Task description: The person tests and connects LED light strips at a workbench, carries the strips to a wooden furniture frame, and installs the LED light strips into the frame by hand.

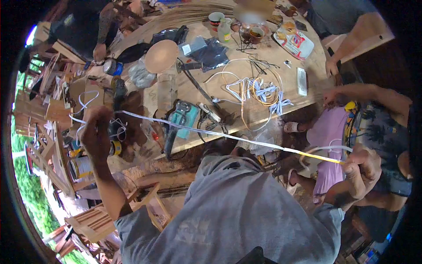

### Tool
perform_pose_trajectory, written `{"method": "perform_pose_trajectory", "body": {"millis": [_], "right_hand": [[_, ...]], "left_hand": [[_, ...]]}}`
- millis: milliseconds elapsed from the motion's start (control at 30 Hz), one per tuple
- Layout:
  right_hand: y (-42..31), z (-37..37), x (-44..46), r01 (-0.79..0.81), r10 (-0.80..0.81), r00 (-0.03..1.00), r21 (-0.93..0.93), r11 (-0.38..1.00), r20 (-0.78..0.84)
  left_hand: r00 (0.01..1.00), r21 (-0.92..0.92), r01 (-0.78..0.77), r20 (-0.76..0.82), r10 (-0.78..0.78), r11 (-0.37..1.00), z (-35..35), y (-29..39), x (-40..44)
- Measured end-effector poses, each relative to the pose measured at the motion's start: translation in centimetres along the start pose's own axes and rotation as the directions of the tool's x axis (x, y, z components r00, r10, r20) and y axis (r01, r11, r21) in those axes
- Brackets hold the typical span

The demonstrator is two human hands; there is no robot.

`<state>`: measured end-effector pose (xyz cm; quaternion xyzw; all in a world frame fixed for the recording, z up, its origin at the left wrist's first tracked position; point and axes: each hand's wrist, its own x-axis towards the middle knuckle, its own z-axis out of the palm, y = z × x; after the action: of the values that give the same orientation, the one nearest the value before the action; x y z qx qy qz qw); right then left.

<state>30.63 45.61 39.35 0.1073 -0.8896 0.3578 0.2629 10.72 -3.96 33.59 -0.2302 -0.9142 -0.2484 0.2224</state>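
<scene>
A thin white cable (pixel 206 131) is stretched across in front of my chest, from one hand to the other. My left hand (pixel 97 130) is closed around its left end, and loose white loops (pixel 83 105) hang beside that fist. My right hand (pixel 362 169) is clenched on the other end, where a yellow length (pixel 318 157) joins the white. A short white loop (pixel 336 148) sticks out by the right fingers. Beyond the taut cable, a tangled bundle of white and yellow cord (pixel 259 90) lies on the wooden table (pixel 198 90).
A teal power tool (pixel 187 116) stands near the table's front edge, beside a round wooden disc (pixel 161 56) on a stand. Black plastic bags (pixel 211 53), a bottle (pixel 224 31), cups (pixel 256 34) and a white tray (pixel 294 44) lie farther back. Other people are around the table. Wooden frames (pixel 105 218) stand at left.
</scene>
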Motion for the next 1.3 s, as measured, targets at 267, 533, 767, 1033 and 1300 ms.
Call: {"method": "perform_pose_trajectory", "body": {"millis": [267, 533, 767, 1033, 1300], "right_hand": [[-3.1, 1.2, -2.1, -0.477, 0.472, 0.877, -0.034, 0.878, -0.089], [-4.0, 5.7, -0.6, -0.540, 0.541, 0.839, -0.221, 0.812, -0.065], [-7.7, 8.1, 0.4, -0.756, 0.757, 0.654, -0.048, 0.653, -0.003], [-11.3, 7.9, -1.6, -0.780, 0.781, 0.624, -0.066, 0.623, 0.003], [-10.4, 7.5, -6.6, -0.949, 0.926, 0.316, -0.087, 0.304, -0.204]], "left_hand": [[0.978, 0.022, -0.189, -0.084, 0.190, 0.982, 4.5, -2.4, 6.3], [0.992, -0.122, -0.072, -0.111, 0.058, 0.990, 4.6, -6.5, 6.3], [0.988, -0.147, -0.149, 0.008, 0.152, 0.978, 8.6, -15.0, 5.1], [0.997, -0.239, -0.071, -0.013, 0.070, 0.968, 14.5, -16.7, 12.6], [0.962, -0.183, -0.240, -0.179, 0.208, 0.953, 24.5, -17.0, 22.8]]}}
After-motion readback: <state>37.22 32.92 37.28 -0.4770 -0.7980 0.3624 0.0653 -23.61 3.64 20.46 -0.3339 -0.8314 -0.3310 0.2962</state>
